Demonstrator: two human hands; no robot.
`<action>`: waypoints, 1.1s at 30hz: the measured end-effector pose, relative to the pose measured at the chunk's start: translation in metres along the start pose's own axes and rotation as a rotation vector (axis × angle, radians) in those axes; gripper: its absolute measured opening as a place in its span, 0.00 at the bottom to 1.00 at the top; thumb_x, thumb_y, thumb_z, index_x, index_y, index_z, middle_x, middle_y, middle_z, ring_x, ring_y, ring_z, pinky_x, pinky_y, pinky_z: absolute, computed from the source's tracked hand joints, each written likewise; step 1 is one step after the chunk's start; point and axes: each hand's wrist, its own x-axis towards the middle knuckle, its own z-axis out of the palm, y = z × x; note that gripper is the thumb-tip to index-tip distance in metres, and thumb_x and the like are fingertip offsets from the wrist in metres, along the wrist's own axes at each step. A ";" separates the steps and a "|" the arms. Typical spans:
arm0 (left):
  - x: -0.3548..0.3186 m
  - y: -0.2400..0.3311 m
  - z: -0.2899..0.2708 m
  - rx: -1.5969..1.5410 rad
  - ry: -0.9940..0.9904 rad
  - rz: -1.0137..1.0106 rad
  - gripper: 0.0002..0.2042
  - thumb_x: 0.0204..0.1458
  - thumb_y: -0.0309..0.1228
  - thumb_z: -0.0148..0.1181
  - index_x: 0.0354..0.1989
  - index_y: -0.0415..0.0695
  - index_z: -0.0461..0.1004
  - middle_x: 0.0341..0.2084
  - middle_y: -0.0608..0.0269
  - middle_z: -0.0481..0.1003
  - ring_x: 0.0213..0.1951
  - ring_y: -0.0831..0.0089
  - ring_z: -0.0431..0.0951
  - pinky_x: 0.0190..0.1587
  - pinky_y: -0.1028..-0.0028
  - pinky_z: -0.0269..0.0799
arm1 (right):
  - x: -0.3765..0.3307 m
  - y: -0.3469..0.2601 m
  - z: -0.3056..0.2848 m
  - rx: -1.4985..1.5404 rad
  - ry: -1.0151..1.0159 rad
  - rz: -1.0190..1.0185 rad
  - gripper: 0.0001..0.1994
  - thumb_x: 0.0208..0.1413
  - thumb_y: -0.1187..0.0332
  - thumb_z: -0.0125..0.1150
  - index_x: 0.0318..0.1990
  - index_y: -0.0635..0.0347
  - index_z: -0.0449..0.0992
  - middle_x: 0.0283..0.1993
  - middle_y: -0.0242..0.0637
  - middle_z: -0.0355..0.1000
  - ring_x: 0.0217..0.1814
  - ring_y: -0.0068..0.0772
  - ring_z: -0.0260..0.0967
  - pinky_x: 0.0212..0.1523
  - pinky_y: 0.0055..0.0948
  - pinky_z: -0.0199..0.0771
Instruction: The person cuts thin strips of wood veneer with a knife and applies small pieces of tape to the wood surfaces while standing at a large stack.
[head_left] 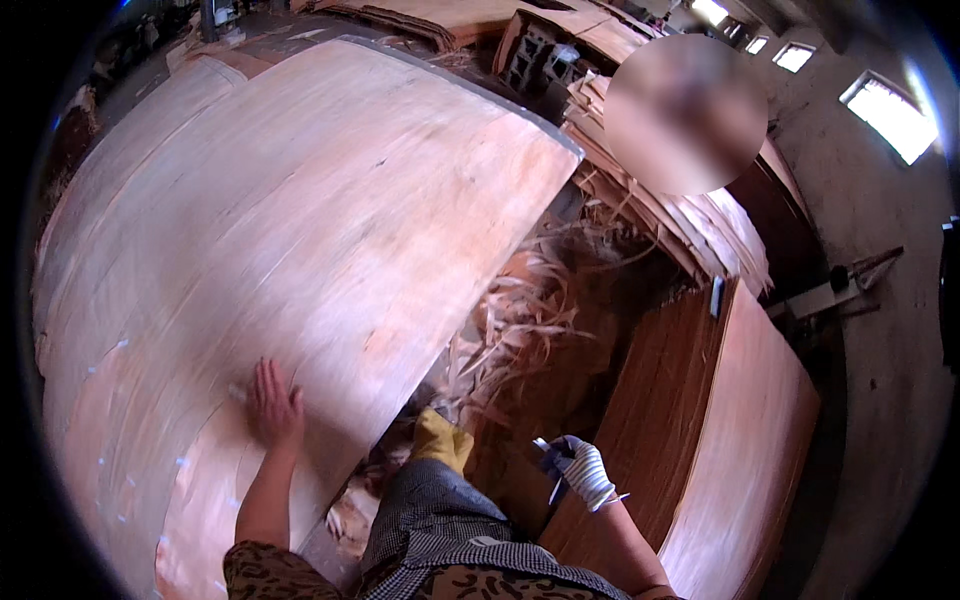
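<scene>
My left hand point(273, 402) is bare and lies flat on a large pale wood veneer sheet point(330, 230), fingers stretched out. Several short white tape-like bits dot the sheet's left part, and long seams or cracks run along it. My right hand point(580, 472), in a striped white glove with blue fingers, is held off the sheet's right edge, above the gap. Its fingers are closed round a small thin tool point(541, 444) with a white end; the grip hides most of it, so its kind is unclear.
A tall stack of reddish-brown sheets point(640, 420) with a pale top point(745, 410) stands at my right. Curled veneer scraps point(530, 310) litter the floor between the stacks. Farther back lies a ragged veneer pile point(690, 225), beside a blurred round patch. My yellow shoe point(440, 440) shows below.
</scene>
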 end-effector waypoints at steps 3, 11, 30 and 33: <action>0.000 0.006 -0.005 0.024 -0.032 -0.030 0.35 0.49 0.38 0.51 0.63 0.40 0.44 0.64 0.53 0.44 0.65 0.57 0.43 0.65 0.61 0.37 | 0.052 -0.027 -0.026 -0.266 -0.011 -0.096 0.04 0.50 0.73 0.56 0.33 0.63 0.74 0.24 0.34 0.73 0.24 0.23 0.67 0.27 0.26 0.69; 0.054 0.029 -0.049 -0.052 -0.483 -0.228 0.25 0.47 0.30 0.53 0.56 0.40 0.59 0.57 0.53 0.57 0.61 0.60 0.53 0.63 0.59 0.42 | 0.200 -0.036 -0.116 -0.278 0.104 -0.130 0.09 0.48 0.69 0.59 0.35 0.63 0.73 0.27 0.40 0.74 0.26 0.30 0.70 0.29 0.30 0.70; 0.453 0.396 0.074 -0.376 0.135 0.020 0.24 0.45 0.24 0.53 0.55 0.43 0.61 0.57 0.57 0.58 0.60 0.59 0.55 0.62 0.63 0.50 | 0.665 -0.352 -0.013 -0.477 -0.476 -0.285 0.11 0.50 0.65 0.57 0.32 0.65 0.73 0.20 0.37 0.73 0.19 0.23 0.70 0.18 0.23 0.68; 0.486 0.421 0.081 -0.398 0.029 0.093 0.27 0.46 0.25 0.52 0.58 0.42 0.58 0.59 0.55 0.56 0.62 0.60 0.53 0.63 0.63 0.48 | 0.685 -0.343 0.001 -0.688 -0.408 -0.530 0.15 0.49 0.59 0.58 0.33 0.63 0.74 0.20 0.40 0.73 0.20 0.32 0.71 0.23 0.30 0.70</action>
